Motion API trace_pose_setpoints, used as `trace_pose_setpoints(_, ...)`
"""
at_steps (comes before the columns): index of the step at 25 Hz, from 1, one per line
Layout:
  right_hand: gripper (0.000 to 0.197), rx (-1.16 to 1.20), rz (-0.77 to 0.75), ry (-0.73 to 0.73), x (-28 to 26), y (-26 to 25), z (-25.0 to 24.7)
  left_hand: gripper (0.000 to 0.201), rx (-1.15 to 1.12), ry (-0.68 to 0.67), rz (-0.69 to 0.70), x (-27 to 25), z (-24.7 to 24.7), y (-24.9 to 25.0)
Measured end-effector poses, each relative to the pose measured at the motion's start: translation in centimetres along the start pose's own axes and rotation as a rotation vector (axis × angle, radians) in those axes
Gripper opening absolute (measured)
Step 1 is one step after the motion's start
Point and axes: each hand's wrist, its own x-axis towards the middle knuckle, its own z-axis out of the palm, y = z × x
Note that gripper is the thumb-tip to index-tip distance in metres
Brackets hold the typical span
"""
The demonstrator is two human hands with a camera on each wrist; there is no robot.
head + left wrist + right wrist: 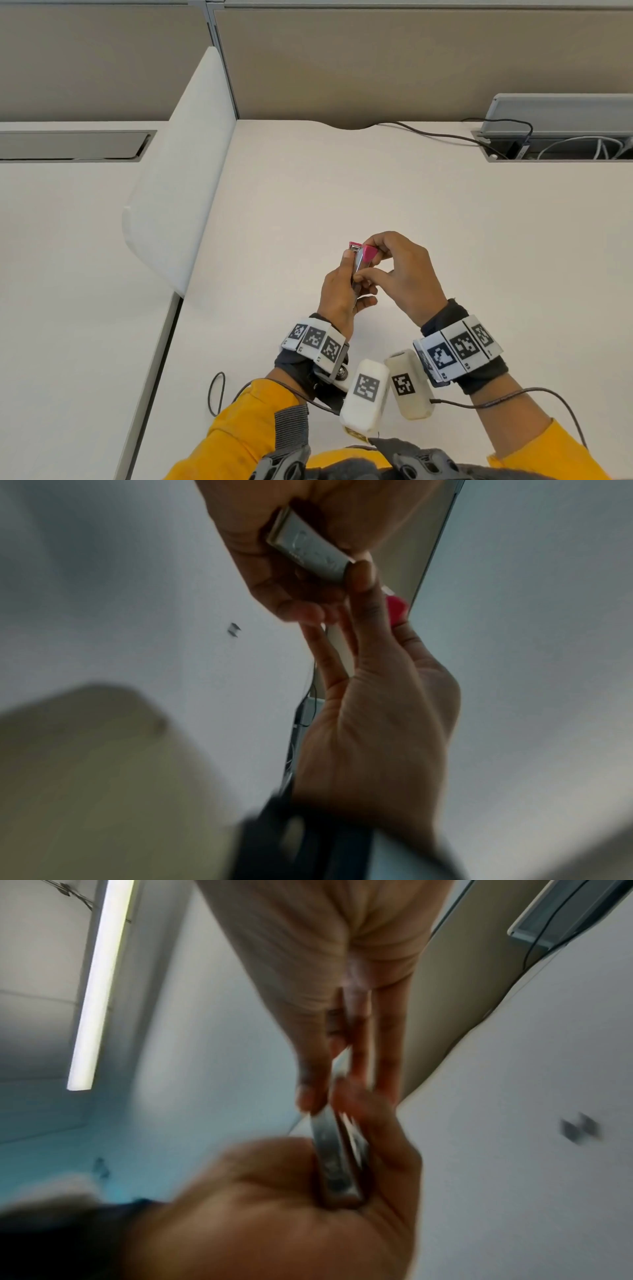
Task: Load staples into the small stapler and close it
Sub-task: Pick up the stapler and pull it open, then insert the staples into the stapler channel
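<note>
In the head view, the small stapler (360,257) was held up in the middle of the frame, above the white tabletop (342,188), not touching it. The left hand (342,294) was wrapped round its lower part, with the thumb along the metal side. The right hand (404,274) pinched the pink top end. So both grips were closed on the stapler. The pink parts at the top stood a little apart, so the stapler looked not fully closed yet.

In the left wrist view, the shiny metal body of the stapler (308,547) sat at the top middle, held by fingers (363,572) on both sides. A small bunch of staples (234,629) lay on the tabletop at the left, well apart from the hands.

In the right wrist view, the picture was blurry. The metal stapler (337,1164) sat low in the middle, squeezed between the two hands. The loose staples (578,1127) showed at the right.

The stapler looked small, light and stiff. Its metal sides looked smooth, so it could slip. The best places to hold it seemed to be the flat sides and the pink end.
</note>
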Motion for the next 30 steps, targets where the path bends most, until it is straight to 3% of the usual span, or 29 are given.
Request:
trace_pose_setpoints(3, 0.029, 0.027, -0.083, 0.045, -1.3, -0.9, 1.0, 0.043, -0.153, 0.082, -0.058, 1.0, -0.7, 1.4)
trace_pose_setpoints(8, 0.026, -0.061, -0.274, 0.159, -2.4, -0.8, 1.5, 0.058, -0.025, -0.016, -0.153, 1.6, -1.5, 2.2)
trace_pose_setpoints(11, 0.024, -0.265, -0.414, 0.138, -2.9, 0.0, 1.7, 0.050, -0.105, -0.086, -0.224, 1.3, -1.7, 2.0)
trace_pose_setpoints(13, 0.019, -0.358, -0.437, 0.028, -3.2, 0.5, 1.9, 0.045, -0.158, -0.105, -0.237, 1.1, -1.7, 1.7)
trace_pose_setpoints(16, 0.019, -0.187, -0.354, -0.175, -3.1, 0.2, 1.2, 0.034, -0.118, -0.094, -0.182, 0.9, -1.8, 1.8)
trace_pose_setpoints(19, 0.027, 0.053, -0.185, -0.155, -1.4, -0.4, -0.2, 0.024, -0.098, -0.045, -0.103, 0.5, -1.7, 1.8)
trace_pose_setpoints(22, 0.032, -0.047, -0.103, -0.053, 1.2, 0.0, -0.1, 0.022, -0.127, -0.095, -0.071, -0.2, -1.4, 1.4)
trace_pose_setpoints(27, 0.038, -0.319, -0.117, -0.108, 3.3, 0.5, 1.0, 0.026, -0.047, -0.171, -0.051, -0.8, -1.1, 0.5)
trace_pose_setpoints(30, 0.034, -0.350, -0.113, -0.101, 3.2, 0.3, 1.3, 0.028, -0.007, -0.180, -0.042, -0.9, -1.1, 0.2)
